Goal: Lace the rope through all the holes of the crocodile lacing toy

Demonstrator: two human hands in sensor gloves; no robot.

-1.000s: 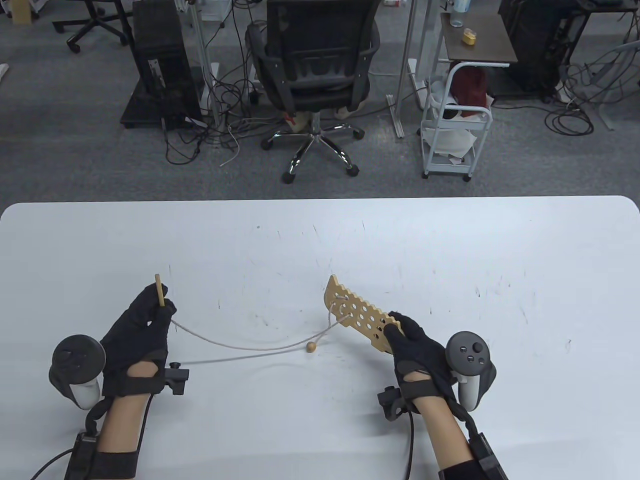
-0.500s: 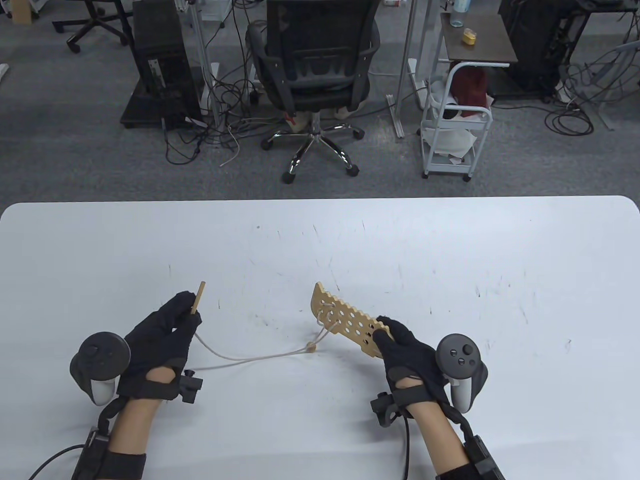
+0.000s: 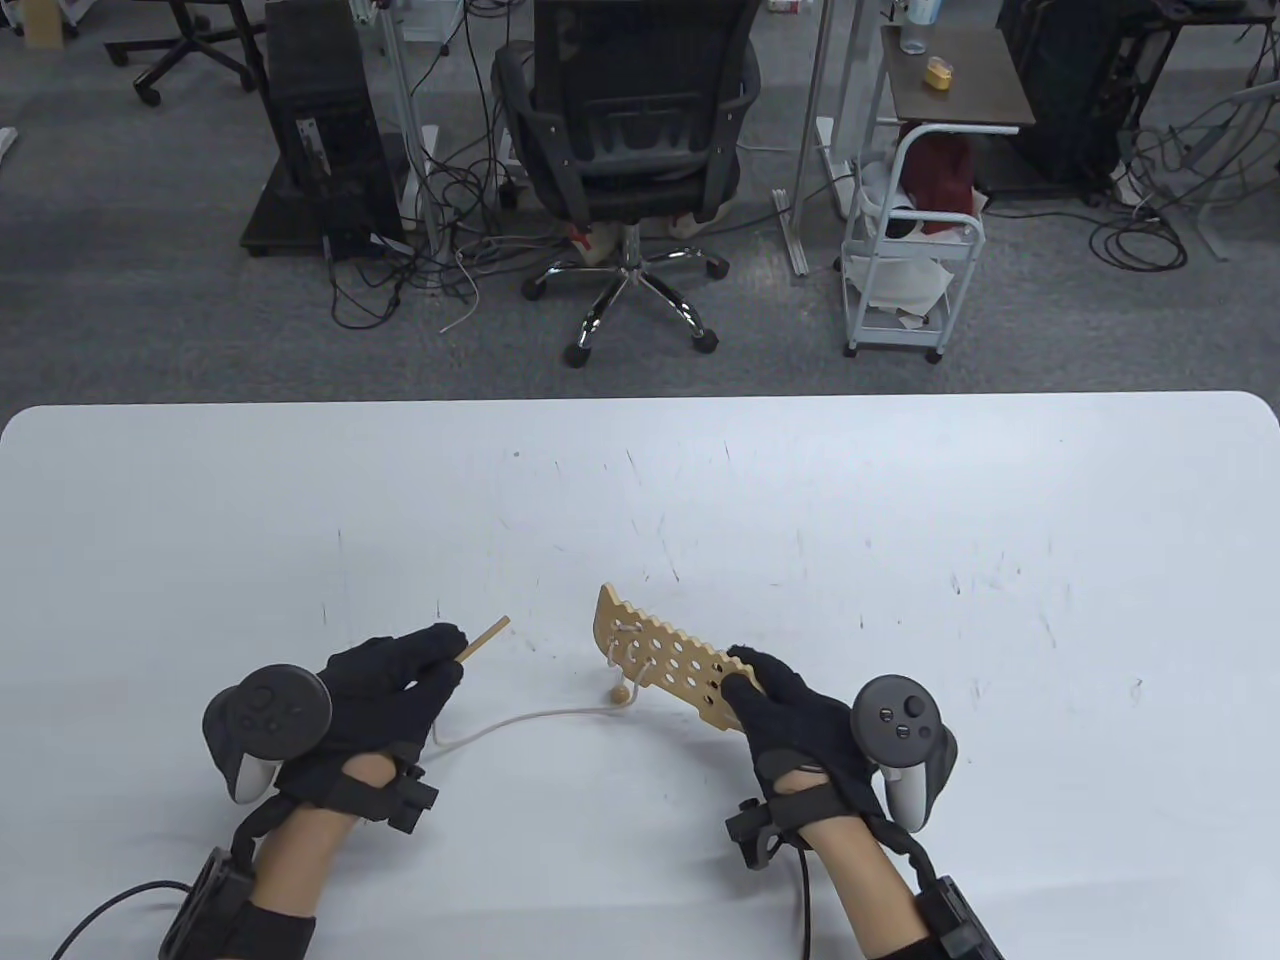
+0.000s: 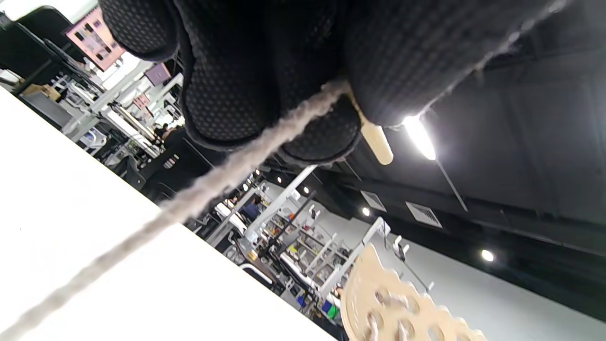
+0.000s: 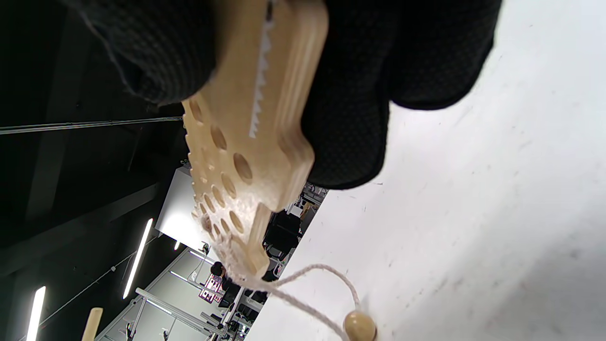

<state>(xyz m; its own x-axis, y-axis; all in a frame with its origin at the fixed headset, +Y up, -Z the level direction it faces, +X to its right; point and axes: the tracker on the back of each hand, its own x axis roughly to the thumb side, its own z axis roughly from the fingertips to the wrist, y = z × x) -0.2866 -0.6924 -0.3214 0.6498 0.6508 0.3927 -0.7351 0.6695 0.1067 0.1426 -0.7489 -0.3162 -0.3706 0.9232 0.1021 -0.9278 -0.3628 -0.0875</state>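
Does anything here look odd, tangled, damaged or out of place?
Nothing stands out. The right hand holds the crocodile board tilted off the table, the left hand pinches the wooden needle, and the rope lies slack without knots.

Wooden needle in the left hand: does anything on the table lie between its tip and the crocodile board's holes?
Nothing visible does. The wooden needle in the left hand points across bare table toward the crocodile board, which the right hand holds.

Table cam high, looking down, wrist cams close, tilted up, all share crocodile board [image 3: 668,662].
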